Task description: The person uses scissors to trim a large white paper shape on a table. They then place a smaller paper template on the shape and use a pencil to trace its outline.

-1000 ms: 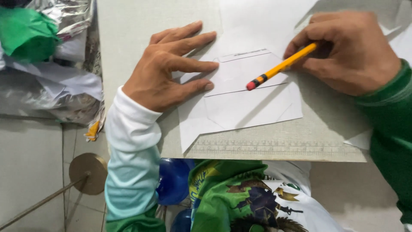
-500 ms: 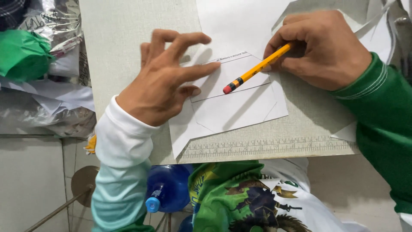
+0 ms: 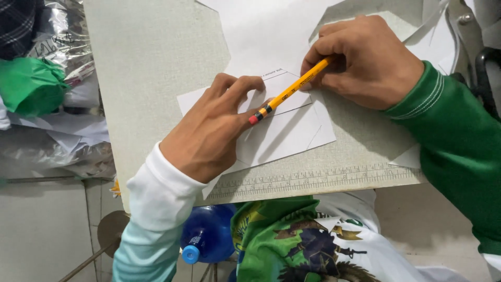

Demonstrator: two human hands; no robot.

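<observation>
A: From the head camera, what has the right hand [image 3: 368, 62] got?

B: A yellow pencil [image 3: 288, 92], pinched in closed fingers. Its red eraser end slants down toward the left hand [image 3: 211, 130]; the tip is hidden under the right hand's fingers, so I cannot tell whether it touches the paper.

A: And the left hand?

B: It holds nothing. The fingers are bent and spread, their tips pressing on a white paper piece [image 3: 282, 130]. The pencil's eraser end lies just beside its index finger.

A: Where is that paper?

B: Between the two hands, on a pale grey cutting board [image 3: 151, 78] with a ruler scale along its near edge. A larger white sheet [image 3: 261, 31] lies beyond it, under the right hand.

A: Anything else nearby?

B: Below the left wrist, past the board's edge, a blue bottle [image 3: 206, 235] with a blue cap. Well to the left of the left hand, a green bundle [image 3: 28, 83] among crinkled plastic.
</observation>
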